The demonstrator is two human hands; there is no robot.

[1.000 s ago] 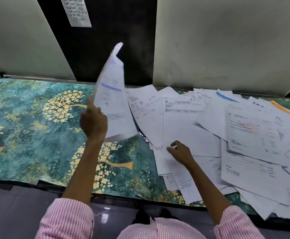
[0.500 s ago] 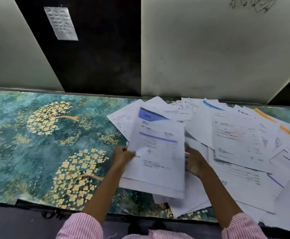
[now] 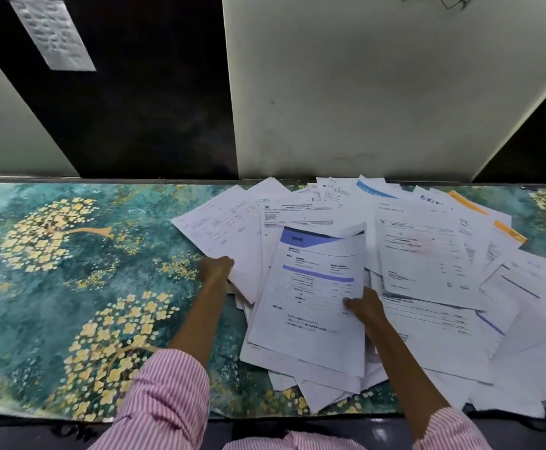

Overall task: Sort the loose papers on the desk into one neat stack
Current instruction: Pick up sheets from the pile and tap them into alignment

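Note:
Loose white papers (image 3: pixel 424 254) lie spread and overlapping over the right half of the desk. On top near the front lies a sheet with a blue header (image 3: pixel 314 287), over a few other sheets. My right hand (image 3: pixel 362 308) grips that sheet's right edge, thumb on top. My left hand (image 3: pixel 216 269) is curled on the left edge of a white sheet (image 3: pixel 226 235) at the pile's left side. Several sheets hang over the desk's front edge.
The desk (image 3: pixel 70 287) wears a teal cover with yellow flower trees; its left half holds no papers. Pale wall panels (image 3: pixel 362 92) and a dark panel with a taped notice (image 3: pixel 52 34) rise right behind the desk. Orange-edged sheets (image 3: pixel 505 228) lie far right.
The blue-header sheet came down from the air onto the pile. My left hand let go of it and moved left to another sheet's edge; my right hand took its right edge.

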